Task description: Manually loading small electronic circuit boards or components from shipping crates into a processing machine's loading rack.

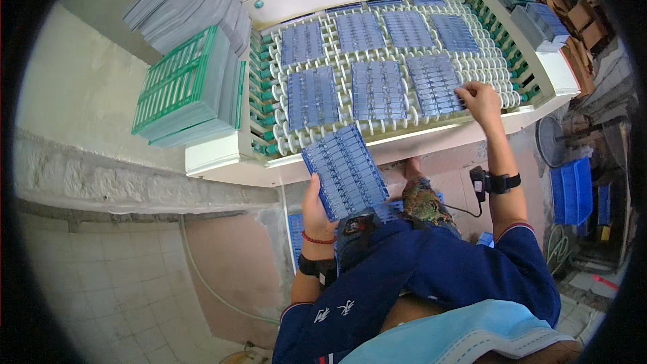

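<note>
In my left hand [315, 210] is a blue circuit board panel [347, 172], gripped by its lower left side and tilted in front of the roller conveyor. The panel shows rows of small repeated patterns; whether more lie under it I cannot tell. At the conveyor's front right, my right hand [481, 102] pinches the right edge of another blue circuit board panel [433, 84]. That one lies on the white wheel rollers [488, 67]. More such panels rest in rows beside and behind it, among them a front middle panel [379, 91] and a front left panel [313, 98].
Green-framed racks [172, 87] and a tall stack of grey sheets [192, 7] stand left of the conveyor. At its right end sits a small pile of blue panels [544, 23]. A blue bin [571, 192] and a round dark fan-like object [551, 141] are on the right.
</note>
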The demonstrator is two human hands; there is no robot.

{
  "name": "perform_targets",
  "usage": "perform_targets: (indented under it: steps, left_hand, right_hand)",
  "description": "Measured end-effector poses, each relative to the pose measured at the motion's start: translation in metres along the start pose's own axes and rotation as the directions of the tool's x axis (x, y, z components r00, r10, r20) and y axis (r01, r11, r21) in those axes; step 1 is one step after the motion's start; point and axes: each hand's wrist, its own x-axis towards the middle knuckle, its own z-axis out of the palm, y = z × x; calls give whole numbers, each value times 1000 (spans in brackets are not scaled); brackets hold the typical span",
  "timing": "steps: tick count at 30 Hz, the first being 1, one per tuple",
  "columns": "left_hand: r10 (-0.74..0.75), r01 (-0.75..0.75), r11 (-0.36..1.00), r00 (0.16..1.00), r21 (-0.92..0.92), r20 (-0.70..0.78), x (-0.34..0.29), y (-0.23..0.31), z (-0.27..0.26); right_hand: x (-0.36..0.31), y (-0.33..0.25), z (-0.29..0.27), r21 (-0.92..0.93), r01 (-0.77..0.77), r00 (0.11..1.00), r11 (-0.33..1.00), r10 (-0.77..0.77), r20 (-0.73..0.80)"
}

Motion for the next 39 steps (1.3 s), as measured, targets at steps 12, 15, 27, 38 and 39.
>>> perform_targets:
  steps: [12,15,27,38,39]
  left_hand:
    - [40,-18,979,994,201,-106,-4,-2,8]
    - [53,-36,978,995,205,-80,-8,-1,4]
    - [43,-38,970,999,240,-16,17,-12,15]
    - [-43,43,999,994,10,104,4,-4,5]
    - [-51,42,996,992,76,118,5,-3,-1]
  right_hand:
    - [-25,-102,69,21,753,658,658,-753,11]
    - [-17,-96,66,115,743,651,660,-752,108]
    - [-89,-105,24,643,79,819,762,-417,394]
    - [32,63,-41,528,-212,969,822,248,3]
    - [44,79,-42,527,-211,969,823,249,-1]
